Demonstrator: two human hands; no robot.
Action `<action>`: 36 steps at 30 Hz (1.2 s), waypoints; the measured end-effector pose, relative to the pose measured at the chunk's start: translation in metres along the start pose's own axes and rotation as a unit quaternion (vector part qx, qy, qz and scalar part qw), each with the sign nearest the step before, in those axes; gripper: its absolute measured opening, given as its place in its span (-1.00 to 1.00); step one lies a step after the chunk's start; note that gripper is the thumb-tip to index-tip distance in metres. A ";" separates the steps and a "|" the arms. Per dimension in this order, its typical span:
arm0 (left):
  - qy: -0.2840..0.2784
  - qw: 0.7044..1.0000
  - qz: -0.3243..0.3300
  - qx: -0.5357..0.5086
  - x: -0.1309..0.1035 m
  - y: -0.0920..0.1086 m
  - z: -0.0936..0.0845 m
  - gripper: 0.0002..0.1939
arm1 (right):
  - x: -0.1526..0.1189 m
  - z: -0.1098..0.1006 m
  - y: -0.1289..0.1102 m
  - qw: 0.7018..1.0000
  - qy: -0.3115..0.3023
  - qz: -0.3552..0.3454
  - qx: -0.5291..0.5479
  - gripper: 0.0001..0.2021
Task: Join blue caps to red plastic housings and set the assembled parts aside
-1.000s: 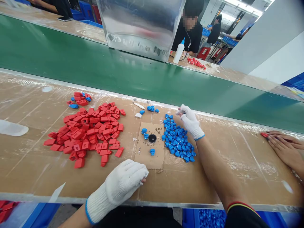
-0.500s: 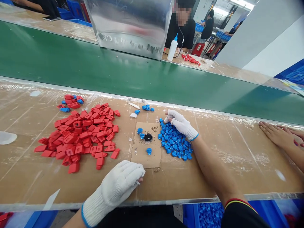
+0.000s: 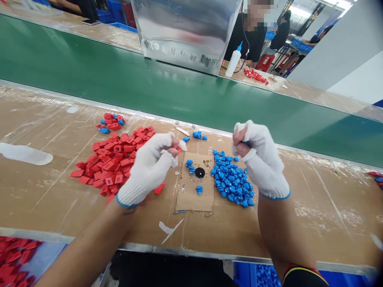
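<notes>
My left hand point(image 3: 152, 161), in a white glove with bare fingertips, pinches a small red plastic piece point(image 3: 177, 148) above the right side of a heap of red pieces point(image 3: 112, 159). Opposite it, my right hand point(image 3: 260, 155), gloved the same way, has its fingers closed on a dark blue piece point(image 3: 246, 143), mostly hidden by the fingers. Below and left of that hand lies a heap of small blue pieces point(image 3: 233, 179). Between the heaps, a cardboard sheet point(image 3: 191, 201) carries a small round dish of black liquid point(image 3: 199, 172) and a few blue pieces point(image 3: 199, 190).
A green strip point(image 3: 179, 91) runs behind the work table, with a large metal box point(image 3: 185, 36) beyond it. Across sit a white squeeze bottle point(image 3: 233, 61) and a person point(image 3: 254, 36). A small mixed red and blue pile point(image 3: 111, 123) lies at the back left.
My left hand has risen from the table's front and now holds a red piece. My right hand has lifted off the blue heap with a blue piece. The view has shifted left.
</notes>
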State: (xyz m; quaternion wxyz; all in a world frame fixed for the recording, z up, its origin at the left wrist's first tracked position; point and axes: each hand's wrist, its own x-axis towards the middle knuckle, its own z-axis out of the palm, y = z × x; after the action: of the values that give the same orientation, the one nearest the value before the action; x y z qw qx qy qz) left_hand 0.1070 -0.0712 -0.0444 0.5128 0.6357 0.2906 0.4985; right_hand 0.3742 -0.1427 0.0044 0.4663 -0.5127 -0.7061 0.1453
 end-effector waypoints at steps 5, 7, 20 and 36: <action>-0.116 0.966 -0.157 -0.168 -0.004 -0.020 0.010 -0.69 | 0.002 0.042 -0.010 0.996 -0.024 -0.069 0.055 -0.81; -0.141 0.946 -0.204 -0.209 -0.014 -0.022 0.009 -0.57 | 0.000 0.050 -0.006 0.994 -0.031 -0.087 0.055 -0.83; -0.184 0.918 -0.272 -0.224 -0.022 -0.018 0.016 -0.49 | -0.002 0.060 -0.011 0.985 -0.103 -0.130 0.042 -0.75; 0.100 0.930 -0.205 -0.289 0.008 -0.023 -0.005 -0.74 | -0.003 0.042 0.002 0.926 -0.315 -0.001 -0.210 -0.65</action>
State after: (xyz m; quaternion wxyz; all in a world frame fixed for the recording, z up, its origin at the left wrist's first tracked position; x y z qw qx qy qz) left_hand 0.1084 -0.0548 -0.0638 0.7337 0.3332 0.3078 0.5058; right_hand 0.3420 -0.1332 -0.0204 0.1022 -0.5263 -0.8311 0.1476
